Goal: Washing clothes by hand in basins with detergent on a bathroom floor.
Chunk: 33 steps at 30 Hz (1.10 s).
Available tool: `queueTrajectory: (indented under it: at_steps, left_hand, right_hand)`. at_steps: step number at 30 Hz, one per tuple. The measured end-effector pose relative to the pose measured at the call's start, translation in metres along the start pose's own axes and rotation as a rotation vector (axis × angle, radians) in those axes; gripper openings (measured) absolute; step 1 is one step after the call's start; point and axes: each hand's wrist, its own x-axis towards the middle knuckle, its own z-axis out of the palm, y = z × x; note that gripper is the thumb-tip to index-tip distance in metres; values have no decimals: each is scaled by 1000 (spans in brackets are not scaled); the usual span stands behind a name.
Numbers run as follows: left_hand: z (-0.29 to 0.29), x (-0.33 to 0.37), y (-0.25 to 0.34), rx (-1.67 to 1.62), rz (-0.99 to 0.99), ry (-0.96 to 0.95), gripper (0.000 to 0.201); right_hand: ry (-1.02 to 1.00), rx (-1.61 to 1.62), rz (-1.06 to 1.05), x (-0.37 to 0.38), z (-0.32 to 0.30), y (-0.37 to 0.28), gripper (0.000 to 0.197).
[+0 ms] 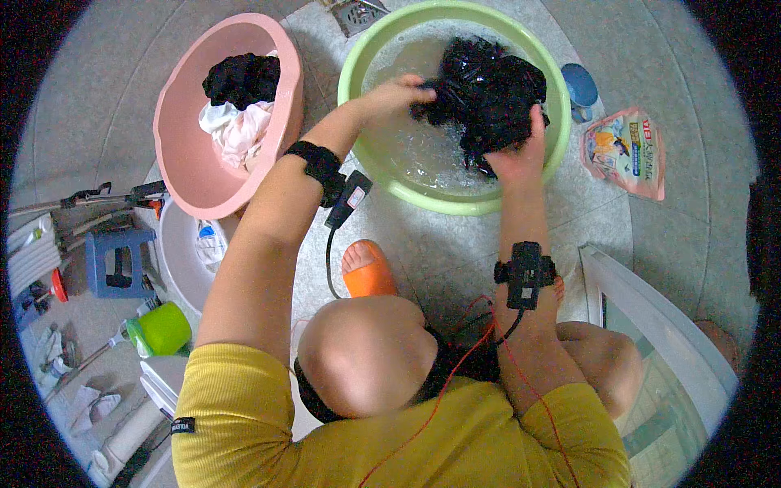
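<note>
A wet black garment lies bunched in the light green basin, partly in sudsy water. My left hand pinches its left edge over the basin. On the right side, my right hand is curled around the cloth from the near side, thumb pointing up; some of its fingers are hidden beneath the fabric. The kind of garment cannot be made out.
Left of the green basin stands a pink basin holding black cloth and pale clothes. A blue cup and a pink detergent pouch are at the right. A floor drain lies beyond; a blue stool stands left.
</note>
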Motion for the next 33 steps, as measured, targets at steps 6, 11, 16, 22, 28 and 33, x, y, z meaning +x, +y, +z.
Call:
queueTrajectory:
  at_steps: [6, 11, 16, 22, 28, 33]
  left_hand:
    - [37, -12, 26, 80, 340, 156, 24]
    - [112, -16, 29, 559, 935, 344, 24]
    - [57, 25, 7, 790, 530, 670, 26]
    - [2, 35, -45, 1104, 176, 528, 36]
    - [19, 1, -6, 989, 31, 144, 25]
    - [27, -4, -13, 485, 454, -13, 13]
  right_hand:
    - [48, -16, 221, -3, 8, 34, 48]
    - [9, -91, 135, 22, -44, 8, 40]
    - [271, -39, 174, 14, -16, 44, 21]
    - [529, -195, 239, 0, 19, 53, 38]
    - [466, -200, 367, 0, -1, 36, 68]
    - [241, -125, 326, 13, -10, 39, 48]
